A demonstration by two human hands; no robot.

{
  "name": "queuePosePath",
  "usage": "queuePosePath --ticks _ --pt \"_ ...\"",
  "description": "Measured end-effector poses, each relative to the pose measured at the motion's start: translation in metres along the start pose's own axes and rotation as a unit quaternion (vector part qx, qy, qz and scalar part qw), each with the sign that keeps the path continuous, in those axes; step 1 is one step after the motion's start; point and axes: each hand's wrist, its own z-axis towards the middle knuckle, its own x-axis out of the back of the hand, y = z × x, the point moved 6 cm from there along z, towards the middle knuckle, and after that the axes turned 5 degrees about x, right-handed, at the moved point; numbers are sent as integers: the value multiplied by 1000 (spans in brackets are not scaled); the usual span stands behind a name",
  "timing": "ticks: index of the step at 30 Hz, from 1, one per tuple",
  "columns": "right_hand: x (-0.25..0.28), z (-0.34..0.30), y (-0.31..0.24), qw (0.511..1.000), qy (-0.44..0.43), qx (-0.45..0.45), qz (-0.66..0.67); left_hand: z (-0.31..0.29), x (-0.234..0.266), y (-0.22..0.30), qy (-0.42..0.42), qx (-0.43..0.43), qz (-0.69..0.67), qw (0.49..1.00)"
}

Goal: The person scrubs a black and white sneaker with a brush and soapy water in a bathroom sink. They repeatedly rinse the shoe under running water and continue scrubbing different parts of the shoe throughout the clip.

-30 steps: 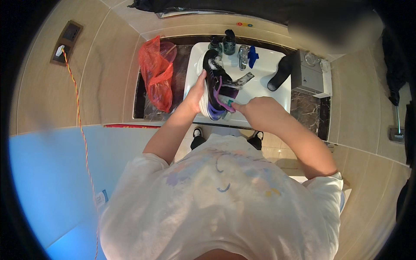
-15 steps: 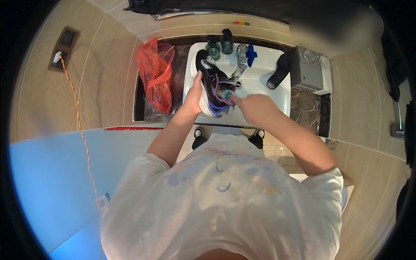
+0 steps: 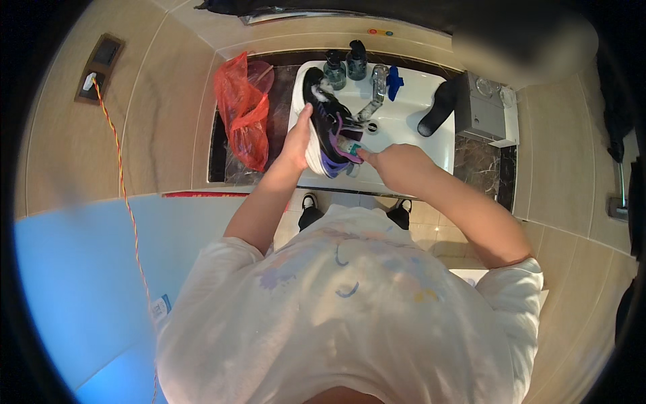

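Observation:
My left hand grips a black sneaker with purple trim and a thick white sole. The shoe is tilted over the white sink, toe pointing away from me, with white foam on its toe. My right hand is closed, its fingertips at the heel opening on a small white-and-green brush that reaches inside the shoe. Most of the brush is hidden by the shoe and fingers. Beyond the shoe stands the metal faucet, with foam on its spout.
Two dark pump bottles and a blue object are at the sink's far rim. A black insole-shaped piece leans on the right side, by a grey box. A red plastic bag lies on the left counter.
The brush shows a little more at the heel opening, and less foam is visible there. The shoe and both hands stay in nearly the same place; the view has shifted slightly.

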Motion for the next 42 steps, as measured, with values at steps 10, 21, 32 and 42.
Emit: queuePosePath --ticks 10,21,32,42 --pt "-13 36 24 998 35 -52 -31 16 5 -28 -8 0 -56 998" --pt "-11 21 20 996 67 -37 -41 9 -8 -37 -22 50 -57 997" --pt "7 5 4 998 -29 25 -43 4 18 2 -4 -7 -5 1000" --pt "-14 42 17 998 52 -33 -10 13 17 -14 -49 11 -73 996"
